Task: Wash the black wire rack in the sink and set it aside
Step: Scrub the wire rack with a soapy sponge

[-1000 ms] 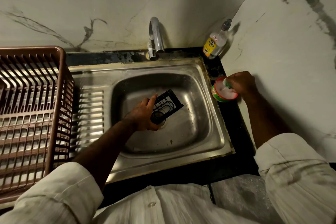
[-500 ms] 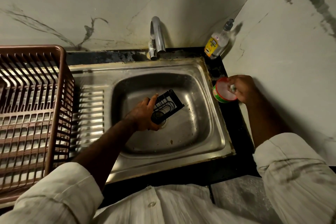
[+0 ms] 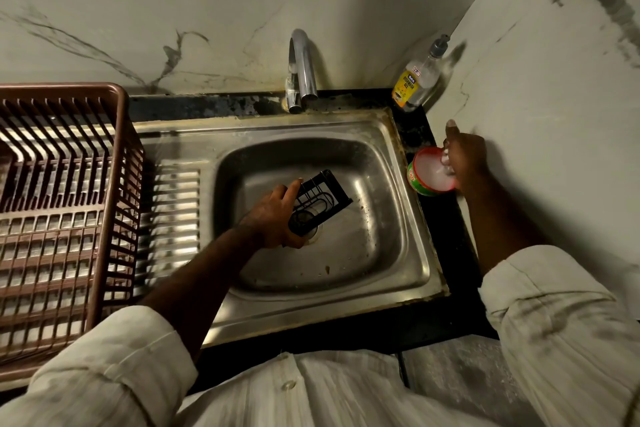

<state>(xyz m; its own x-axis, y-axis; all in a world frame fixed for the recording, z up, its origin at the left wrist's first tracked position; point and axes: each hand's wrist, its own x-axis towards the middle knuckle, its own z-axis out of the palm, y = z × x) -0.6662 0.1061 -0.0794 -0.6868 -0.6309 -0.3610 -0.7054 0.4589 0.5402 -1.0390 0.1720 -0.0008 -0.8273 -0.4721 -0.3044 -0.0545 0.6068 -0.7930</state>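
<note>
Centre: left hand (image 3: 277,215), fingers clamped on the black wire rack (image 3: 320,198), inside the stainless-steel sink (image 3: 363,263). Centre right: right hand (image 3: 464,163) dips into 1 round green soap tub (image 3: 420,185) (finger grip indiscernible); careless scooping may topple it.

The left hand (image 3: 277,215) covers the near end of the black wire rack (image 3: 329,189). The right hand (image 3: 465,159) is blurred at the soap tub (image 3: 418,183); whether its fingers hold anything is unclear. The brown dish basket (image 3: 119,149) runs off the left edge.
</note>
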